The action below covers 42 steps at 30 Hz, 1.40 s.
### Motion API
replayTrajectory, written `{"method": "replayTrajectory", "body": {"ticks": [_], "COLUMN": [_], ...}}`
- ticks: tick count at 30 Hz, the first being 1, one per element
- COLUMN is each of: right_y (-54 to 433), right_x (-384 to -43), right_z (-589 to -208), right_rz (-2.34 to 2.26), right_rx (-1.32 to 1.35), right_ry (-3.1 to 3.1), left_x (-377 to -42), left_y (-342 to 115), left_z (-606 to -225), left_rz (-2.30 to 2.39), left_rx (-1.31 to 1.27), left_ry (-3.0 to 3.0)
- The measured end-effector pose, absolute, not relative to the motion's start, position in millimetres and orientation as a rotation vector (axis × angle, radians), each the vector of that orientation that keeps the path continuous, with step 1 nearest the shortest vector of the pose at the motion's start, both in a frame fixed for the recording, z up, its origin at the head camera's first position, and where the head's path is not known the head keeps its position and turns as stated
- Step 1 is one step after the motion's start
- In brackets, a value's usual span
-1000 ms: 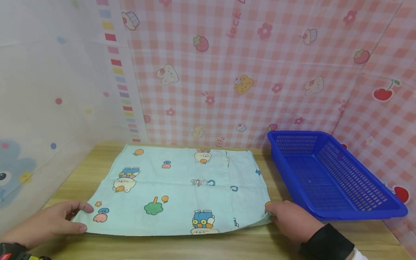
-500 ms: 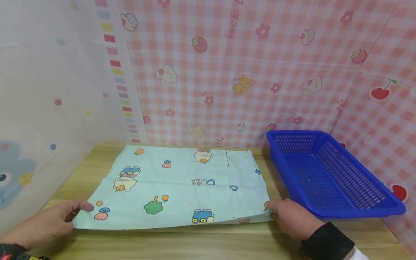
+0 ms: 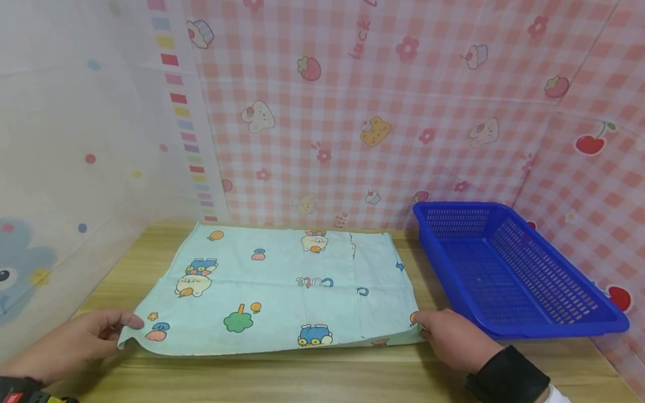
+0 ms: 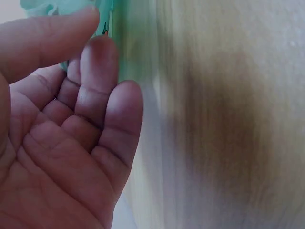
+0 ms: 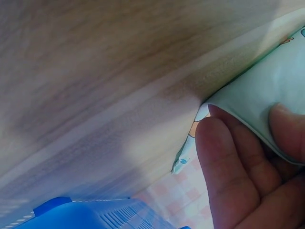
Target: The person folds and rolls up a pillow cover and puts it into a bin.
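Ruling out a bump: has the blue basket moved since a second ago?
No; the blue basket keeps its place against the wall's strawberry print behind its far-left corner.

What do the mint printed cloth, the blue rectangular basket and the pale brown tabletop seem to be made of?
Mint printed cloth: thin, matte fabric, perhaps cotton; it creases and its edge curls softly.
Blue rectangular basket: probably moulded plastic with a slight sheen, judging by its even colour and regular slots.
Pale brown tabletop: satin wood or laminate; its streaky grain fits either.
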State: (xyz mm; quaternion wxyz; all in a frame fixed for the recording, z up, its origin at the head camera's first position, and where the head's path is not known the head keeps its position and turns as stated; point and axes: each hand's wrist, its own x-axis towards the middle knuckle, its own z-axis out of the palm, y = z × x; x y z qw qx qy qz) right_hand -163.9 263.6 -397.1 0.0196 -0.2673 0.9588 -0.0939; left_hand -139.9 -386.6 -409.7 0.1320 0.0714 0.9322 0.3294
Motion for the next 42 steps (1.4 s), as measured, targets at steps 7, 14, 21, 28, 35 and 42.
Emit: {"method": "replayTrajectory", "body": {"ticks": [7, 14, 21, 28, 35, 42], "right_y": [264, 264, 262, 263, 252, 241], "right_x": [-163, -163, -163, -161, -156, -155], "right_z": [-397, -397, -397, -398, -396, -392], "right_rz": [-0.315, -0.308, -0.301, -0.293, -0.274, -0.45], "right_rx": [-0.838, -0.824, -0.763, -0.763, -0.591, -0.366], "right_ry": [2.961, 2.977, 2.985, 3.004, 3.083, 3.197], "left_x": [-141, -148, -151, -149, -147, -148], "left_y": [-383, -376, -373, -372, -369, -364], "left_z": [-409, -411, -411, -409, -404, -402], "left_rz": [0.94, 0.938, 0.875, 0.848, 0.903, 1.106], "left_rx": [0.127, -0.143, -0.183, -0.167, -0.283, -0.362], "left_ry": [2.754, 2.716, 2.785, 2.91, 2.95, 3.004]}}
